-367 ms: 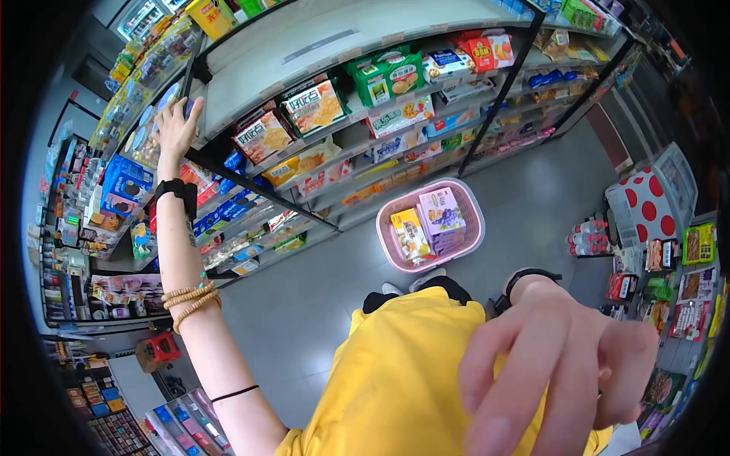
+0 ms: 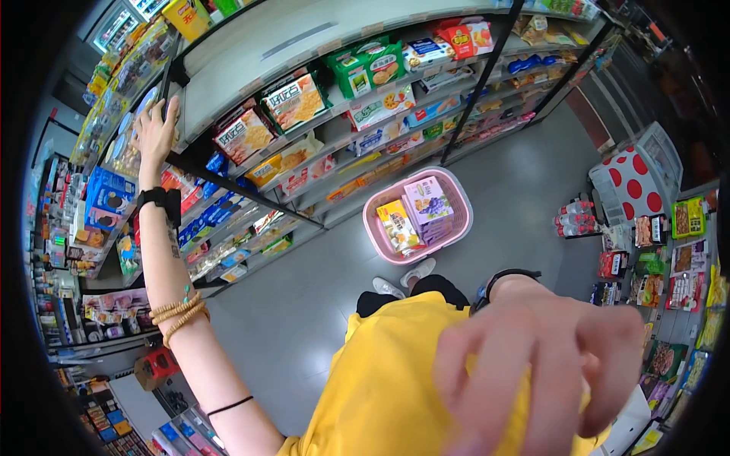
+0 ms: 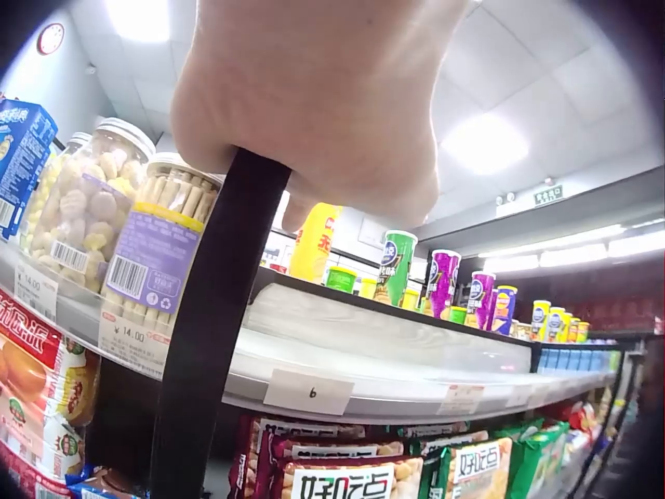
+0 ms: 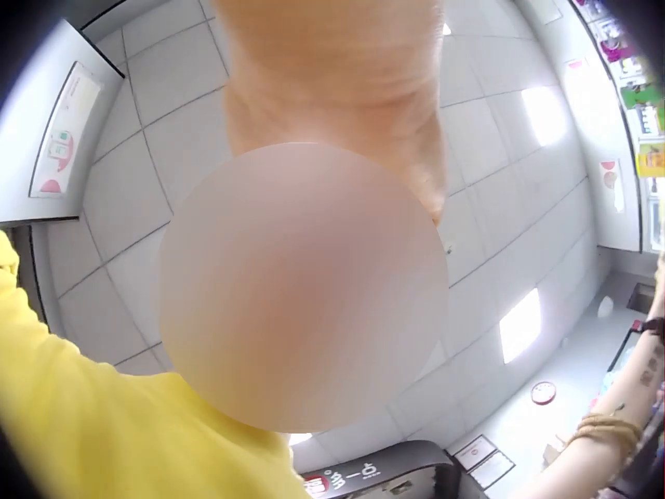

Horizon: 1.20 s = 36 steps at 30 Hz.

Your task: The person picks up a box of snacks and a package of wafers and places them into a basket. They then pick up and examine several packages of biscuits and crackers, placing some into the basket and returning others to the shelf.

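Observation:
In the head view, the left hand (image 2: pixel 157 135) rests at the shelf corner with its fingers fairly straight, beside the lidded jars. The left wrist view has this hand (image 3: pixel 317 99) over the top of a black post (image 3: pixel 213 333), fingertips hidden; a jar of stick-shaped snacks (image 3: pixel 156 244) stands left of the post. Close to the head camera, the right hand (image 2: pixel 540 357) hangs blurred, fingers loosely bent, with nothing visible in it. On the floor, a pink basket (image 2: pixel 375 237) holds a yellow box (image 2: pixel 399 226) and purple grape-print boxes (image 2: pixel 430 199).
Packaged snacks fill the lower shelves; green packs (image 2: pixel 365 68) lie near the upper shelf's front. White shoes (image 2: pixel 389 287) stand just below the basket. At the right are a red-dotted box (image 2: pixel 627 182), bottled drinks (image 2: pixel 574 218) and a rack of hanging packets (image 2: pixel 688 216).
The head view has shifted, so shelves and basket appear further left, and more of the shoes shows. The left hand remains at the shelf corner; the right hand stays raised close to the camera.

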Available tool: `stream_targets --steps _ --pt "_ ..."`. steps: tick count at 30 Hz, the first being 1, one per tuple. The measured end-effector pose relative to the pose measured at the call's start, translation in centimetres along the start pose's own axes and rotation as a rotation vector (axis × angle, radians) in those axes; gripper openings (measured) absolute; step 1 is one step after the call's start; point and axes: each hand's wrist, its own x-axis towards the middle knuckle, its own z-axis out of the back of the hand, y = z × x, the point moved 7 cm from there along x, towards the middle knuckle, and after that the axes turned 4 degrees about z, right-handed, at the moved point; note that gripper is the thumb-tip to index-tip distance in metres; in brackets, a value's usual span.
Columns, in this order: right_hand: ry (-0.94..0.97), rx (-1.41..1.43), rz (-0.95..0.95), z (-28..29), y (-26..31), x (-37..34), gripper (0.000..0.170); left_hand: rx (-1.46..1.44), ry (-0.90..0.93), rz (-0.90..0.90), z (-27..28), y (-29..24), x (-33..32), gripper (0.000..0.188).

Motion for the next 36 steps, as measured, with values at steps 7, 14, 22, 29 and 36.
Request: stream_targets --steps 7,14,22,29,36 --pt "-0.095 -0.95 -0.993 13.7 -1.7 -8.5 0.036 0.074 -0.102 -0.005 1.6 -0.7 -0.9 0.072" --pt "-0.3 -1.503 -1.638 34.9 15.2 -49.5 0.014 0.146 -0.466 -0.21 5.8 -6.4 -7.4 0.032" --pt "-1.317 -0.979 -1.997 21.8 28.7 -69.7 0.013 -0.301 -0.193 -0.495 -3.8 -15.2 -20.3 0.022" --pt "-1.208 -1.043 -1.75 29.4 30.3 -71.9 0.014 -0.259 -0.185 -0.165 -5.4 -16.7 -23.3 0.044" --pt "-1.447 -1.098 -1.541 35.0 32.6 -70.4 0.016 -0.074 -0.15 -0.157 -4.6 -16.1 -19.0 0.069"
